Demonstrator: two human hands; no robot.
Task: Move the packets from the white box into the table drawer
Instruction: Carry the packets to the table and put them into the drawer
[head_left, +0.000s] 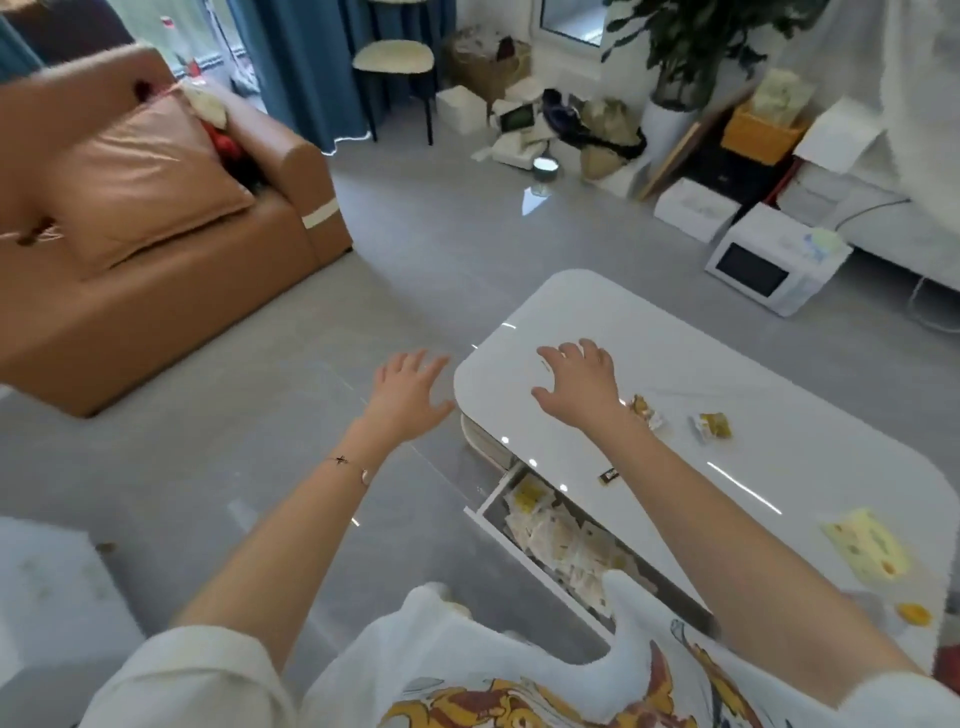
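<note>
- The brown sofa (156, 249) fills the upper left of the frame. Grey floor (415, 249) lies open between it and the table, so you have free room on that side.
- The glossy white table (779, 415) runs from centre to lower right. Its corners are rounded and its top looks slick, so thin things will probably slide on it rather than lift.
- The drawer (501, 486) stands pulled out below centre, under the table's near edge. The overhanging top leaves only a narrow slot, so come in from the front, low.
- Your left hand (410, 395), at centre, is spread wide and empty, over the floor just beside the table's rounded end.
- Your right hand (576, 384) is spread wide and empty too, over the table top near that end. Whether it touches the surface you cannot tell.
- Pale packets (550, 535) already lie heaped in the drawer.
- Two loose packets (644, 411) (714, 427) lie on the table top right of your right hand. They look light, soft and crinkly, so pinch each by a sealed edge.
- Which white box is the one you want cannot be told here.
</note>
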